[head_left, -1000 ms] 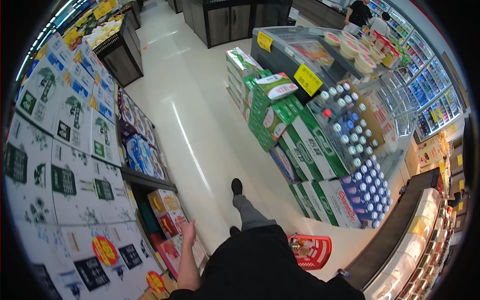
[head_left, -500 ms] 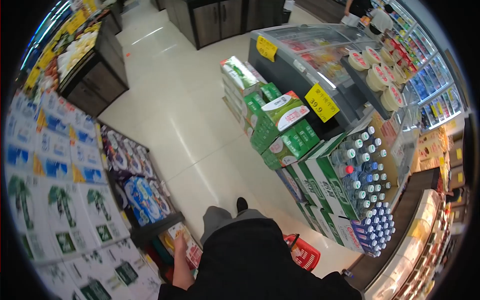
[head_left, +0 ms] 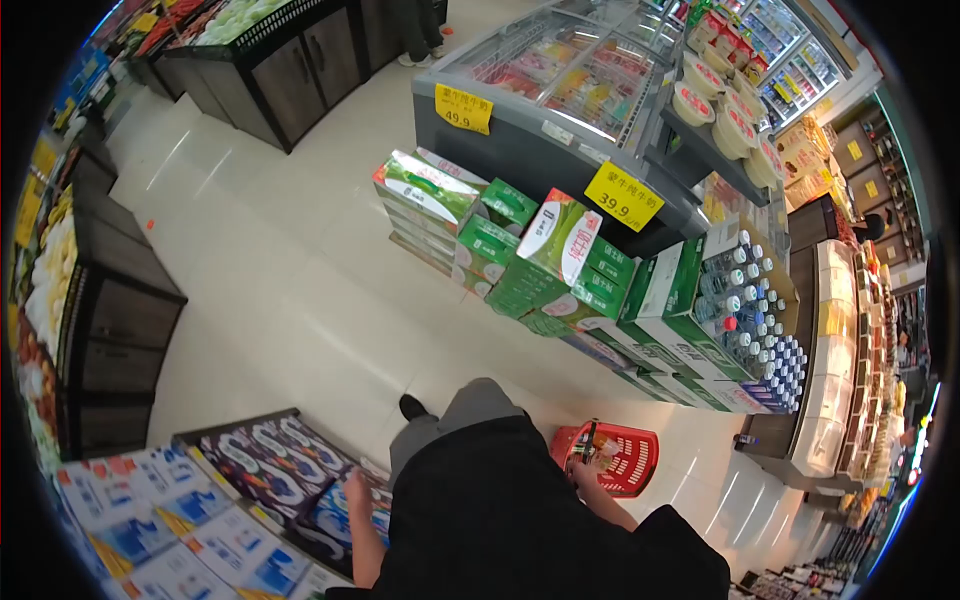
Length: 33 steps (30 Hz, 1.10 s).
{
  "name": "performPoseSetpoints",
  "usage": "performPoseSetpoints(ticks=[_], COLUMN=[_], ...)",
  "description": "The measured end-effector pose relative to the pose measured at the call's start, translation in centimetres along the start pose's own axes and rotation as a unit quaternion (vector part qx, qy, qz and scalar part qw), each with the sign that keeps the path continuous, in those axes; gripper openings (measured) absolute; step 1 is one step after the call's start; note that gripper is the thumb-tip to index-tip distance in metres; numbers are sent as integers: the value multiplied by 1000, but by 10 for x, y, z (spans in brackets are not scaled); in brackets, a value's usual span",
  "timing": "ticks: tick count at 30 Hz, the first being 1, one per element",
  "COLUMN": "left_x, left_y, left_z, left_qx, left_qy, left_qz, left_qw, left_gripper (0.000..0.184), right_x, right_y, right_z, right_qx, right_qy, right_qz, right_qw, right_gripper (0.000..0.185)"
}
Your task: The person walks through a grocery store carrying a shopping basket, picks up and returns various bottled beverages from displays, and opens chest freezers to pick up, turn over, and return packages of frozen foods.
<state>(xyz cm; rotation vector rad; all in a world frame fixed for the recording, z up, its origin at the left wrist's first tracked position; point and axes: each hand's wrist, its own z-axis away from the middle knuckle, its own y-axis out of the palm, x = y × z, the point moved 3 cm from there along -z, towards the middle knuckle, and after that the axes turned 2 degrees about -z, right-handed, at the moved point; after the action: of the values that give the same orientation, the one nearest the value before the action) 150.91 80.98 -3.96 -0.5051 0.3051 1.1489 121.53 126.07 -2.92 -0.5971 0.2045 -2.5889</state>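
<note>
My right hand (head_left: 580, 474) is closed around the dark handle of a red shopping basket (head_left: 637, 465), which hangs at my right side. Some items lie inside it, too small to name. By my left side, my left hand (head_left: 356, 488) hangs low over wrapped dark purple packs (head_left: 262, 462) and a blue pack (head_left: 338, 512). No object shows in this hand, and its fingers are too unclear to judge. Between my arms are my black top and grey shorts, with one dark shoe (head_left: 411, 406) on the floor.
To the right stand stacked green-and-white milk cartons (head_left: 560, 250), bottled water (head_left: 740, 300) and a grey freezer (head_left: 520, 130) with yellow price signs. Dark wooden produce stands (head_left: 120, 330) are on the left. White-and-blue packs (head_left: 170, 510) fill the lower left. A person's legs (head_left: 420, 35) show beyond the freezer.
My view has turned and moved along the aisle. The basket now shows more fully, and my right hand on its handle has come into view. My left hand has passed from boxed goods to wrapped packs.
</note>
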Motion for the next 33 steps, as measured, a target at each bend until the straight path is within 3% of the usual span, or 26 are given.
performPoseSetpoints(ticks=[2, 5, 7, 8, 11, 14, 16, 17, 18, 21, 26, 28, 33], left_x=[-58, -129, -162, -175, -286, -373, -428, -449, -468, -512, -527, -537, -632], left_y=[-25, -58, -80, -85, -50, -15, 4, 11, 16, 30, 26, 25, 20], left_z=[-16, -43, -100, -123, -109, -146, -153, -158, -166, -193, -254, -275, -339], left_qx=[-23, 7, 1, -6, -21, -19, -12, -11, -15, -19, -16, -5, 12], left_qy=[22, 63, 71, 74, 80, 106, 136, 140, 134, 110, 25, -30, -40], left_qz=[-29, -11, 10, 39, 8, -14, -41, -44, -48, -61, -126, -122, -190], left_qw=[999, 998, 997, 996, 997, 994, 990, 989, 990, 992, 992, 992, 981], left_gripper=[34, 38, 38, 38, 39, 40, 42, 42, 42, 42, 41, 41, 40], right_x=[28, 44, 70, 85, 123, 183, 229, 235, 241, 281, 336, 369, 391], right_y=[41, 94, 134, 153, 200, 251, 278, 289, 298, 324, 360, 387, 471], right_z=[30, 23, 27, 23, 3, -16, -8, -21, -38, -59, -38, -13, -1], right_qx=[-105, -70, -74, -51, -17, 2, -31, -29, 4, 18, -10, -77, -94], right_qy=[78, 100, 72, 3, -80, -118, 43, 43, -21, -18, 53, 126, 179], right_qz=[-87, -114, -113, -33, 76, 120, -5, -10, 14, -22, -113, -208, -249], right_qw=[988, 986, 988, 998, 994, 986, 999, 999, 1000, 999, 992, 967, 947], right_gripper=[16, 18, 17, 18, 24, 30, 29, 29, 27, 19, 14, 17, 20])
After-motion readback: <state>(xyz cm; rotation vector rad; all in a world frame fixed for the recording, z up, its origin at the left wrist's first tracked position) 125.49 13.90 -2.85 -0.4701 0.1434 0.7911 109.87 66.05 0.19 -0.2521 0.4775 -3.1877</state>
